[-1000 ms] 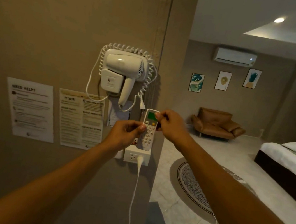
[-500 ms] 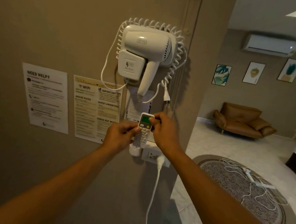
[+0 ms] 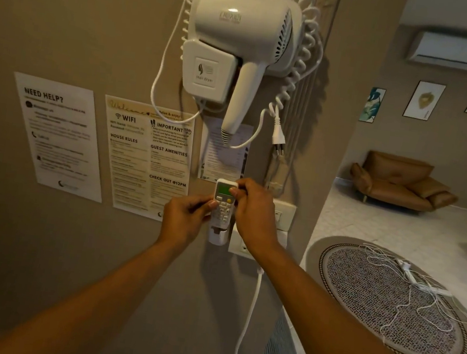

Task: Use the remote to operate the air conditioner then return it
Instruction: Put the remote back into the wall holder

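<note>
Remote (image 3: 222,205) stands upright against the wall, directly below the hair dryer (image 3: 237,46), w/ its bottom end sitting in a small white wall holder (image 3: 218,235). Green display at top, buttons facing out.

Left hand (image 3: 183,220), left of the remote: fingers curled in, thumb tip pressed on the remote's left edge about mid-height. Pinching it from that side, not a full wrap.

Right hand (image 3: 253,209), right of the remote: thumb and forefinger closed on the upper right corner beside the display, other fingers folded loosely behind. Both hands gripping the remote, neither spread open.

Right wrist covers part of a white socket plate (image 3: 239,247) just right of the holder; a white cable (image 3: 248,312) hangs down from it. Air conditioner (image 3: 458,52) is well right of the hair dryer, high on the far room's wall. Printed notices (image 3: 145,159) are stuck left of the remote, below-left of the hair dryer.
</note>
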